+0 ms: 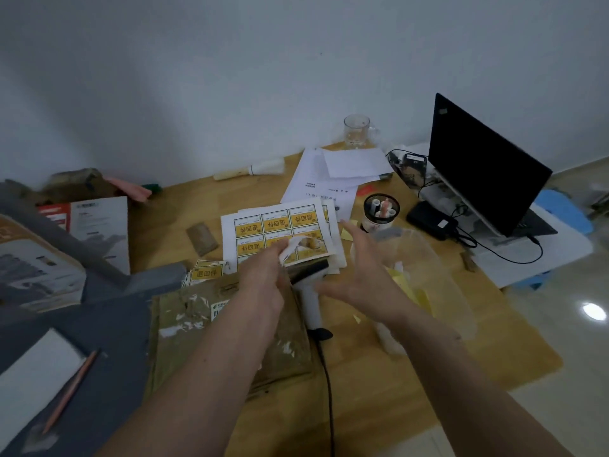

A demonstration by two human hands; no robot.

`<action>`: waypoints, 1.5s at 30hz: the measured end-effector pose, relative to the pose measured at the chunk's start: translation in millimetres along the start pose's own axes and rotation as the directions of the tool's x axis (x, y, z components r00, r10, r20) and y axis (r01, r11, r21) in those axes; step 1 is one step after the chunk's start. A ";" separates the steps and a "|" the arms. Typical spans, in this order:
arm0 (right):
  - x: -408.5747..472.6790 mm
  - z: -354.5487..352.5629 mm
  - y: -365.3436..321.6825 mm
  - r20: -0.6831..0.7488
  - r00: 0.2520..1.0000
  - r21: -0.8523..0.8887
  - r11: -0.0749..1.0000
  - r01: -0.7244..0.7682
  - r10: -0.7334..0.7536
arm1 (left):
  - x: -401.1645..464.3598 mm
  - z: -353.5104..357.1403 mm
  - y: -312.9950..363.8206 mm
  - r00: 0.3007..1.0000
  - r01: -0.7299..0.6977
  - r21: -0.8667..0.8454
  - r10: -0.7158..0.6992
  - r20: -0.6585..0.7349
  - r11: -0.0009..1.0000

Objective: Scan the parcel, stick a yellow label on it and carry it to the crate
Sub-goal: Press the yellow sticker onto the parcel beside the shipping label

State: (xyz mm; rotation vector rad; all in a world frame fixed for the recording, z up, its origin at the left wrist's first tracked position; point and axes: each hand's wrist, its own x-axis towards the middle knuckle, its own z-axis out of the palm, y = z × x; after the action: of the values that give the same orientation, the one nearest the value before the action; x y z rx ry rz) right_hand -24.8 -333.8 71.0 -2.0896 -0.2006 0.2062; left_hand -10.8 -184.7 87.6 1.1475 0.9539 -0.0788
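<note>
the left hand (263, 278) pinches a curling label (293, 247) peeled off the yellow sheet (280, 222), and the right hand (359, 275) hovers spread and holding nothing. the brown parcel (197, 311) lies near on the counter (428, 357), under the left forearm. the label looks, through blur, to be folding over, so it could stick to itself or the fingers before it reaches the parcel.

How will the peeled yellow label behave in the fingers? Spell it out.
The thin yellow paper label pinched in the left hand already curls at its free edge, so it is probably floppy and very light. Its peeled side is likely tacky, so it may fold onto itself or cling to fingers.
</note>
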 end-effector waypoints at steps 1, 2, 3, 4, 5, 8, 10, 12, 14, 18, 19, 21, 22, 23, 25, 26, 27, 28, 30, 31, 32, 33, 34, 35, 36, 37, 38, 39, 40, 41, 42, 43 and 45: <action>0.0 10.6 -9.0 -0.036 0.998 0.003 0.999 0.049 -0.049 | -0.4 -4.4 3.0 0.998 0.041 -0.034 -0.042 -0.037 0.999; -0.2 20.5 -17.7 -0.094 0.992 0.026 0.996 0.088 -0.085 | -0.4 -9.4 4.7 0.995 0.063 -0.056 -0.067 -0.068 0.996; -0.4 29.6 -25.8 -0.160 0.981 0.054 0.991 0.119 -0.109 | -0.9 -14.9 6.2 0.993 0.076 -0.069 -0.082 -0.084 0.995; -0.4 37.7 -33.4 -0.218 0.968 0.073 0.987 0.146 -0.127 | -2.2 -20.9 7.3 0.992 0.080 -0.080 -0.087 -0.091 0.994; 0.2 45.1 -40.2 -0.256 0.957 0.083 0.983 0.166 -0.140 | -4.2 -27.5 8.3 0.991 0.080 -0.085 -0.088 -0.099 0.993; 1.9 70.7 -55.1 -0.254 0.955 0.106 0.977 0.186 -0.154 | -7.8 -48.4 10.5 0.986 0.069 -0.101 -0.084 -0.146 0.992; 2.3 88.3 -61.7 -0.265 0.952 0.131 0.972 0.195 -0.156 | -8.5 -63.5 12.2 0.979 0.046 -0.150 -0.075 -0.191 0.988; 4.0 101.7 -64.8 -0.279 0.948 0.145 0.969 0.198 -0.152 | -5.9 -83.4 15.2 0.974 0.040 -0.192 -0.081 -0.210 0.981; 4.8 113.0 -67.0 -0.253 0.949 0.130 0.966 0.224 -0.186 | -2.2 -103.7 19.4 0.974 0.080 -0.234 -0.125 -0.188 0.969; -1.9 137.3 -79.3 -0.193 0.923 0.006 0.940 0.340 -0.333 | 10.8 -148.2 31.9 0.966 0.085 -0.441 -0.182 -0.183 0.894; -2.4 139.0 -82.8 -0.207 0.929 0.037 0.947 0.320 -0.306 | 14.4 -163.6 34.8 0.964 0.075 -0.510 -0.194 -0.184 0.857; 3.7 134.5 -88.5 -0.259 0.954 0.128 0.973 0.190 -0.152 | 26.3 -200.8 43.2 0.956 -0.001 -0.599 -0.175 -0.236 0.801; 9.0 130.4 -91.2 -0.252 0.965 0.159 0.981 0.111 -0.069 | 33.0 -218.2 46.3 0.948 -0.059 -0.570 -0.133 -0.290 0.820; 13.9 127.2 -93.9 -0.212 0.977 0.173 0.984 0.036 0.002 | 36.0 -231.3 49.5 0.940 -0.118 -0.511 -0.070 -0.333 0.851; 19.4 129.1 -101.3 -0.082 0.993 0.174 0.983 -0.065 0.080 | 31.9 -236.1 53.9 0.942 -0.230 -0.381 0.107 -0.318 0.895; 19.6 133.9 -105.1 -0.030 0.995 0.179 0.980 -0.087 0.093 | 23.9 -231.0 54.8 0.947 -0.284 -0.273 0.224 -0.232 0.919; 18.7 139.2 -110.2 0.008 0.994 0.189 0.976 -0.105 0.106 | 16.5 -224.8 53.3 0.940 -0.336 -0.108 0.325 -0.104 0.936; 17.8 144.6 -114.7 0.032 0.992 0.199 0.972 -0.123 0.119 | 10.4 -219.6 50.7 0.921 -0.389 0.070 0.387 0.039 0.919; 17.5 153.2 -120.4 0.046 0.989 0.211 0.966 -0.149 0.143 | 2.2 -213.9 41.1 0.885 -0.458 0.330 0.390 0.253 0.826; 17.4 156.4 -121.7 0.044 0.987 0.210 0.964 -0.161 0.155 | -0.2 -213.1 36.5 0.870 -0.487 0.415 0.386 0.306 0.769; 17.9 159.7 -122.2 0.041 0.985 0.213 0.961 -0.174 0.169 | 0.2 -213.6 31.6 0.853 -0.520 0.473 0.399 0.337 0.712; 17.7 162.7 -122.9 0.045 0.982 0.224 0.956 -0.189 0.184 | 2.5 -214.2 26.7 0.834 -0.551 0.499 0.424 0.352 0.669; 17.2 165.7 -122.9 0.051 0.978 0.233 0.950 -0.207 0.200 | 5.2 -214.9 23.0 0.817 -0.577 0.497 0.457 0.351 0.648; 16.2 168.1 -122.8 0.063 0.974 0.231 0.946 -0.225 0.217 | 8.1 -215.9 20.8 0.807 -0.591 0.481 0.481 0.343 0.648; 15.2 170.2 -122.4 0.072 0.971 0.219 0.946 -0.239 0.229 | 11.2 -217.9 19.5 0.806 -0.591 0.450 0.489 0.333 0.669; 14.0 171.3 -122.4 0.078 0.969 0.202 0.948 -0.245 0.234 | 13.6 -220.3 19.4 0.811 -0.584 0.409 0.482 0.332 0.701; 13.3 172.1 -121.7 0.083 0.969 0.192 0.950 -0.244 0.232 | 15.9 -223.1 19.4 0.814 -0.576 0.368 0.469 0.343 0.730; 13.0 172.7 -120.9 0.089 0.969 0.188 0.952 -0.242 0.229 | 17.5 -225.9 19.7 0.815 -0.570 0.344 0.457 0.357 0.746; 13.3 173.6 -119.4 0.095 0.970 0.186 0.953 -0.239 0.225 | 19.2 -228.6 19.6 0.816 -0.565 0.345 0.447 0.367 0.749; 13.5 174.8 -117.8 0.103 0.969 0.185 0.953 -0.239 0.223 | 20.3 -230.4 19.4 0.820 -0.562 0.359 0.444 0.362 0.745; 13.7 176.9 -115.9 0.116 0.968 0.187 0.952 -0.243 0.224 | 22.3 -231.5 18.1 0.824 -0.561 0.376 0.451 0.343 0.738; 13.6 179.2 -114.7 0.135 0.964 0.191 0.949 -0.250 0.227 | 24.4 -232.2 16.6 0.829 -0.557 0.386 0.464 0.311 0.736; 13.7 184.4 -111.2 0.167 0.958 0.183 0.947 -0.264 0.234 | 28.9 -233.1 13.6 0.843 -0.538 0.371 0.485 0.234 0.757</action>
State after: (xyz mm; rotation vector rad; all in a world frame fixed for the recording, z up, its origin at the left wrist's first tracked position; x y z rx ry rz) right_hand -60.1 -121.0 74.3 -1.8923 0.0021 0.5106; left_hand -125.6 18.8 59.8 1.7622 0.4846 0.0946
